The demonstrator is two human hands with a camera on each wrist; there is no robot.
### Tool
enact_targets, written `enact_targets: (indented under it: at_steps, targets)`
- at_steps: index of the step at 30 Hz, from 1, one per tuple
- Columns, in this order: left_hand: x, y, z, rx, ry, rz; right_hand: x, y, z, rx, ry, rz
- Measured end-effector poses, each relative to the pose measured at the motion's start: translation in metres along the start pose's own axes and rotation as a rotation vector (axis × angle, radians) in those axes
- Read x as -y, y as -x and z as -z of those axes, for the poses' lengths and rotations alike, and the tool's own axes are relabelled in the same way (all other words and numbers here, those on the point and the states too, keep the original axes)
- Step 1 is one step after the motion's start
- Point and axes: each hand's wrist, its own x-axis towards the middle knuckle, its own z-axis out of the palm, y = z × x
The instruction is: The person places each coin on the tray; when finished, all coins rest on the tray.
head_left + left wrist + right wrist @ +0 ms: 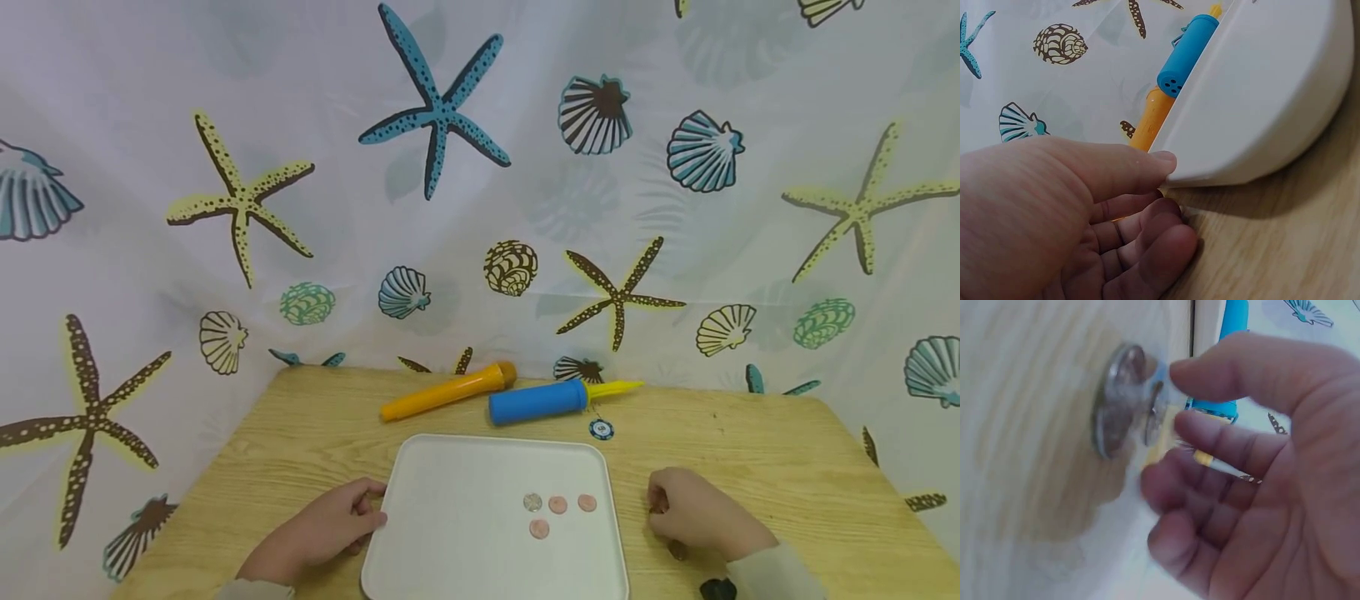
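A white tray (442, 533) with rounded corners lies on the table. On it are a silver coin (532, 502) and three copper-coloured coins (557, 505). My left hand (333, 525) is at the tray's left side; in the left wrist view its straight thumb (1154, 167) touches the rim, with the other fingers loosely bent below. To the right of the tray, my right hand (693, 512) is low over the table. In the blurred right wrist view, coins (1119, 400) lie just beyond its fingertips, and a gap shows between thumb and index finger.
Behind the tray lie an orange tube-shaped thing (450, 392) with a brown end and a blue hand pump (538, 402) with a yellow nozzle. A blue-and-white chip (602, 429) is near the pump. A small black object (717, 589) sits beside the right wrist. A patterned curtain (480, 200) hangs behind.
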Motion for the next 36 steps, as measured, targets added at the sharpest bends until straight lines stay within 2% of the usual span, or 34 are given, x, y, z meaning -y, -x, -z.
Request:
enact_targets:
  at_steps: [7,11,17,25,28,31,34,36]
  targets:
    - [0.001,-0.002,0.001,0.002,0.012,0.009,0.017,-0.005,0.000,-0.028,0.227,-0.054]
    - [0.003,-0.002,0.001,0.003,0.017,0.015,0.027,-0.011,-0.001,-0.010,0.297,-0.080]
    - [0.003,-0.002,0.001,-0.001,0.007,0.009,0.034,-0.015,-0.007,-0.049,0.331,-0.059]
    - [0.001,-0.001,0.001,-0.007,0.008,0.012,0.032,-0.018,-0.011,-0.046,0.359,-0.043]
    - [0.001,-0.001,0.000,-0.007,0.006,0.017,0.026,-0.018,-0.011,-0.042,0.334,-0.054]
    - [0.001,-0.001,0.000,-0.006,-0.004,0.016,0.017,-0.011,-0.009,-0.048,0.221,-0.068]
    - [0.001,-0.001,0.000,-0.007,-0.011,0.019,0.006,0.000,-0.005,-0.067,0.119,-0.016]
    - [0.001,-0.001,0.000,-0.009,-0.006,0.018,-0.001,0.009,-0.002,-0.071,0.091,0.030]
